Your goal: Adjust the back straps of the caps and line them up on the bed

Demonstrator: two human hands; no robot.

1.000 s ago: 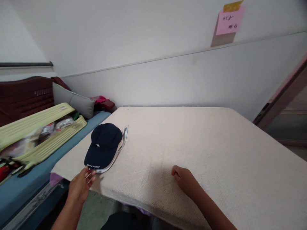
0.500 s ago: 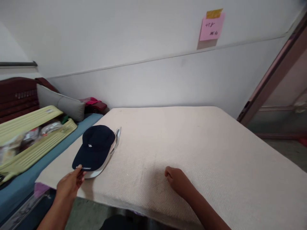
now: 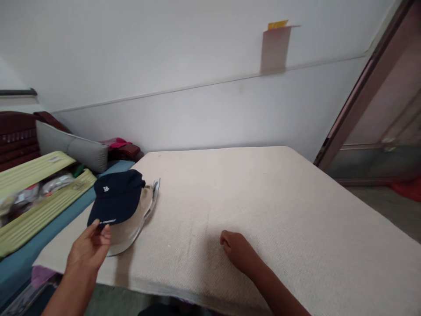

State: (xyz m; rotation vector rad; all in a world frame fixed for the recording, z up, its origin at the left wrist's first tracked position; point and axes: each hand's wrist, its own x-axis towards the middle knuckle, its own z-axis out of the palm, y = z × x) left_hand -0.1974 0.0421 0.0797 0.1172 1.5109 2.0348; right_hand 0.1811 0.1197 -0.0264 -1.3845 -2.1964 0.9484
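At the left end of the table, my left hand (image 3: 90, 245) pinches the brim of a navy blue baseball cap (image 3: 116, 195) with white lettering. The navy cap is lifted and tilted above a beige cap (image 3: 130, 232), which it partly covers. Under the beige one a white or pale grey brim edge (image 3: 156, 193) shows, mostly hidden. My right hand (image 3: 235, 248) is curled into a closed fist at the front middle of the table, apart from the caps, with nothing seen in it.
A cream cloth covers the table (image 3: 263, 197). On the left stands a blue-covered bench (image 3: 42, 228) with a yellow-green plastic case (image 3: 59, 206), filled with packets, and a grey cushion (image 3: 72, 145). Behind the table rises a white wall (image 3: 197, 114) with a taped pink note (image 3: 278, 30).
My left hand has raised the navy cap off the stack, uncovering more of the beige cap. My right hand stays closed in nearly the same spot. The pink note has flapped up.
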